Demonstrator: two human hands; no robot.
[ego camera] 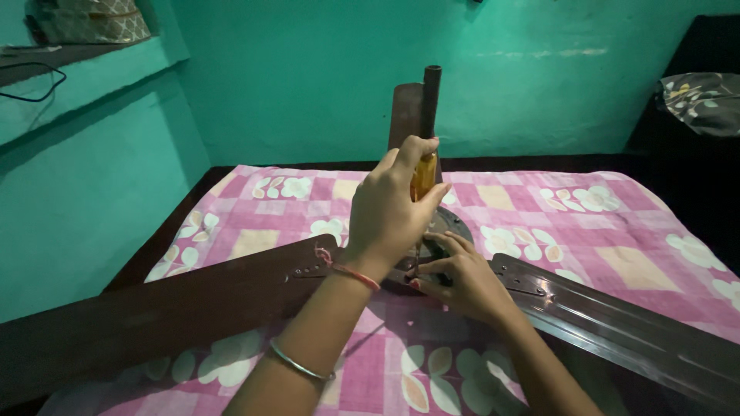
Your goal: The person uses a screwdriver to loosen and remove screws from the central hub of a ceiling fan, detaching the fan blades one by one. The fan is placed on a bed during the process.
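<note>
A dark brown ceiling fan lies on a bed, its round motor hub (456, 224) in the middle and its downrod (431, 96) standing upright. My left hand (389, 212) grips the amber handle of a screwdriver (423, 177), held upright with the shaft pointing down at the hub. My right hand (462, 281) rests on the hub's near side, fingers pinched beside the screwdriver's tip. The tip itself is hidden by my hands. One blade (154, 316) runs out to the left, another blade (617, 323) to the right, and a third blade (405, 112) points away behind the rod.
A pink checked sheet with white flowers (539, 208) covers the bed. Teal walls close in at the back and left. A ledge at the upper left holds a patterned bag (92, 19) and a black cable (31, 81). A patterned pillow (701, 100) lies at the far right.
</note>
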